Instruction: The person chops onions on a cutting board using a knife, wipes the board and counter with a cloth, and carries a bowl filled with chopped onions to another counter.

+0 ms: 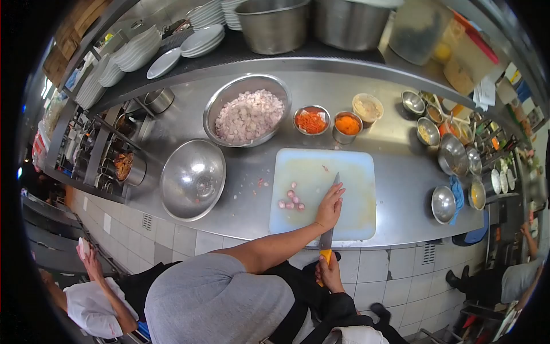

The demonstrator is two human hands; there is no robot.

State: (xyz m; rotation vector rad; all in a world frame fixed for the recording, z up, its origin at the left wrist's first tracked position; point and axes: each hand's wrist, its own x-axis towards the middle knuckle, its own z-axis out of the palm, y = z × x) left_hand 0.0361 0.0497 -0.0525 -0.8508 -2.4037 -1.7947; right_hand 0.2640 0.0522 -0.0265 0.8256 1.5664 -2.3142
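Note:
A knife [326, 239] with a yellow handle lies lengthwise over the right part of the cutting board [361, 166], its tip pointing away from me. My right hand [331, 273] is wrapped round the handle, just off the counter's front edge. My left hand [330, 207] reaches across from the left. Its fingers are stretched out and rest on or against the blade, covering the middle of it. Several small peeled shallots [291, 200] are grouped on the board's left half. Behind the board stands a large steel bowl [215, 129] of chopped shallots or onions.
An empty steel bowl [182, 180] sits left of the board. Small containers of shredded orange food [311, 120] and orange pieces [347, 124] stand behind it. Several bowls [443, 204] are at right. Overhead runs a shelf with plates [166, 63] and pots. People stand at both sides.

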